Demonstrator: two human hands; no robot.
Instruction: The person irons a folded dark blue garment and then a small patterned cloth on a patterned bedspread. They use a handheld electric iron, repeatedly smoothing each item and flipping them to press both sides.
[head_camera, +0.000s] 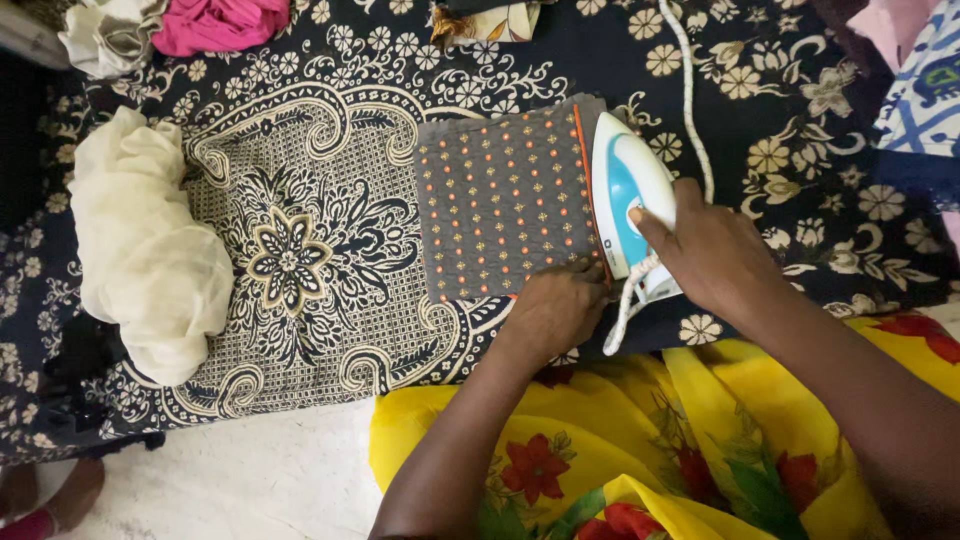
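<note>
- Right hand (715, 255) closed in a grip around the handle of the iron (628, 200), fingers wrapped over the top, forefinger stretched toward the nose.
- Iron white with a blue top, nose pointing away from the body, soleplate down on the right edge of the folded cloth (505, 200).
- White cord (688, 90) running from the heel of the iron, looping under the right hand and up past the top edge of view.
- Left hand (560, 305) flat, fingers curled down, pressing the near edge of the folded cloth just left of the iron; nothing gripped, only held down.
- Folded cloth grey-brown, roughly square, dotted with rows of small orange and gold spots, an orange seam along the side under the iron.
- Cloth lying between the two hands, touching both the left fingers and the iron.
- Underneath, a dark spread (300, 250) with cream flower and scroll print, covering the whole work surface.
- Well to the left, a rumpled cream cloth (140, 250) heaped on the spread.
- At the far top left, a pink garment (215, 22) beside a pale bundle (105, 35).
- Nearest the body, a yellow garment (640, 440) with red flowers over the lap.
</note>
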